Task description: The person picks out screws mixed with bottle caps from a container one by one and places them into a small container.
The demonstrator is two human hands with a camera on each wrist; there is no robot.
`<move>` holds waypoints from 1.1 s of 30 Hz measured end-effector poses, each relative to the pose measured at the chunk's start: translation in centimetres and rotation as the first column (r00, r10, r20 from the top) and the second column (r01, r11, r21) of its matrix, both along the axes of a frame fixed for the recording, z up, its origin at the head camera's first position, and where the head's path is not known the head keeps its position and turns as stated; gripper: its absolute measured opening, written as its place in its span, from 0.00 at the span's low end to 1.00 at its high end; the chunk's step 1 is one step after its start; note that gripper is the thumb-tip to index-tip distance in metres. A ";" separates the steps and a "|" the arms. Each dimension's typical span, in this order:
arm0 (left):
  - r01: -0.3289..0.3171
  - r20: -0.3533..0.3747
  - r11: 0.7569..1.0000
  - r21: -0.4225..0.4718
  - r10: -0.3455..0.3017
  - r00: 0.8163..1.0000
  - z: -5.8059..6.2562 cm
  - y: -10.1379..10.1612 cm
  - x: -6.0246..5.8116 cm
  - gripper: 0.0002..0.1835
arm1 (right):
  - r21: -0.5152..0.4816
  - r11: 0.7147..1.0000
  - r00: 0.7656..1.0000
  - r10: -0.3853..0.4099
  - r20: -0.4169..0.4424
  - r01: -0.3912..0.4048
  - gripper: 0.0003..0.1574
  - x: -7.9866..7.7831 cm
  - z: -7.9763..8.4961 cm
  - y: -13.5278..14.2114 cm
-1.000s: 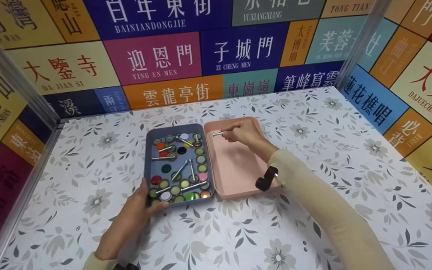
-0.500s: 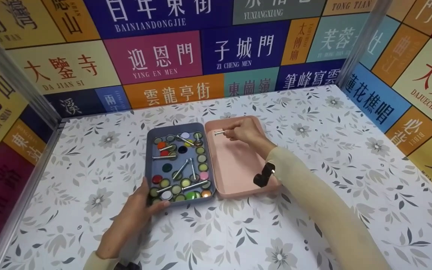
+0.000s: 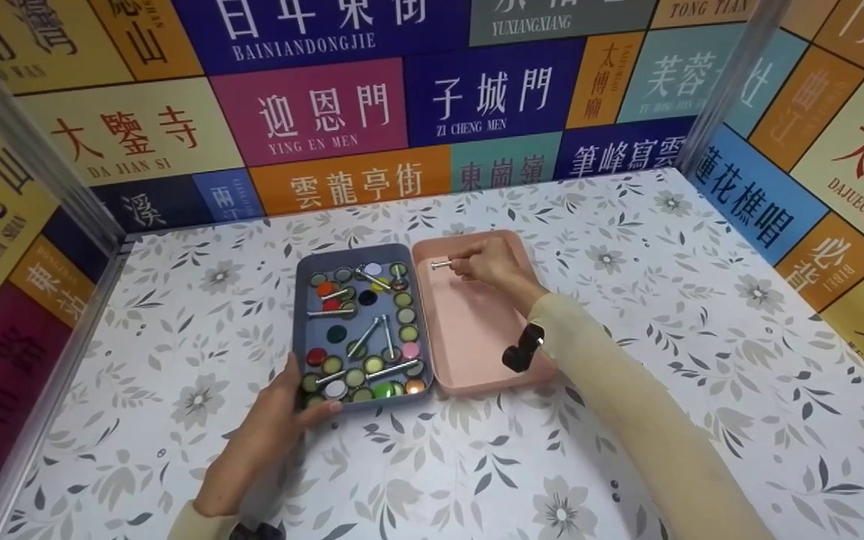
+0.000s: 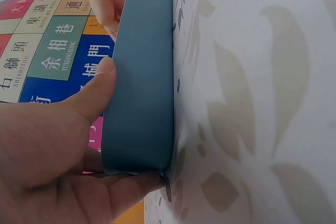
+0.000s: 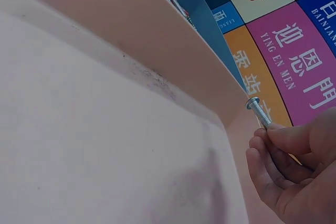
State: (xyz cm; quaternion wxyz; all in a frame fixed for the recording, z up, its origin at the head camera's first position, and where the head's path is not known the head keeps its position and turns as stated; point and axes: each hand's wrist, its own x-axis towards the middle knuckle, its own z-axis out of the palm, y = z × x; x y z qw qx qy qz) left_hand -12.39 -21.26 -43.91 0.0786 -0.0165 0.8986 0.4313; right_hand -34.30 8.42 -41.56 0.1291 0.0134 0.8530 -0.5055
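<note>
Between thumb and fingers, my right hand (image 3: 493, 264) pinches a silver screw (image 5: 259, 110), head pointing away from the hand. It holds the screw over the far end of the pink tray (image 3: 469, 384). My left hand (image 3: 271, 416) grips the near left corner of the blue tray (image 4: 139, 82). In the left wrist view its thumb lies on the rim and its other fingers reach round the corner. Inside the blue tray lie several round bottle caps (image 3: 335, 389) in mixed colours, some showing their pale inner side. Several more screws (image 3: 391, 370) lie scattered over them.
Both trays stand side by side, touching or nearly so, on a table (image 3: 612, 465) with a leaf-and-flower cloth. Panels (image 3: 312, 112) with coloured sign blocks close off the back and both sides. The pink tray's floor shows a faint smudge in the right wrist view.
</note>
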 end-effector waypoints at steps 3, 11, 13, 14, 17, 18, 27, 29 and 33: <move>-0.003 0.003 1.000 0.022 0.003 1.000 0.0 0.1 -0.1 0.56 | 0.030 0.999 1.000 -0.010 -0.020 0.011 0.15 -0.3 -0.1 0.2; 0.009 0.013 1.000 -0.021 -0.009 1.000 0.2 0.0 -0.1 0.57 | 0.082 0.996 0.998 -0.032 -0.053 0.036 0.14 -0.8 -0.7 0.7; 0.013 0.017 0.999 -0.048 -0.012 1.000 0.2 -0.1 -0.1 0.58 | 0.061 0.997 0.998 -0.043 -0.038 0.045 0.14 -0.9 -0.9 0.8; 0.014 0.020 0.998 -0.058 -0.013 1.000 0.2 -0.1 -0.1 0.58 | 0.055 0.997 0.998 -0.051 -0.027 0.052 0.13 -0.9 -1.0 0.9; 0.016 0.024 0.995 -0.101 -0.014 1.000 0.1 -0.2 0.0 0.59 | 0.042 0.997 0.998 -0.064 0.005 0.064 0.13 -0.9 -1.3 0.8; 0.016 0.023 0.994 -0.112 -0.014 1.000 0.1 -0.2 0.0 0.59 | 0.039 0.997 0.998 -0.065 0.015 0.065 0.13 -0.9 -1.4 0.8; -0.014 0.061 0.996 -0.084 0.019 0.998 -0.1 0.1 -0.2 0.59 | 0.112 0.993 0.999 -0.028 -0.033 0.031 0.12 -0.8 -2.2 0.6; -0.019 0.065 0.996 -0.084 0.024 0.998 0.0 0.1 -0.2 0.59 | 0.128 0.992 0.998 -0.006 -0.070 0.014 0.11 -0.7 -2.3 0.6; -0.017 0.056 0.997 -0.077 0.022 0.998 0.1 0.1 -0.2 0.59 | 0.160 0.987 0.985 0.046 -0.168 -0.019 0.12 -0.5 -2.2 0.6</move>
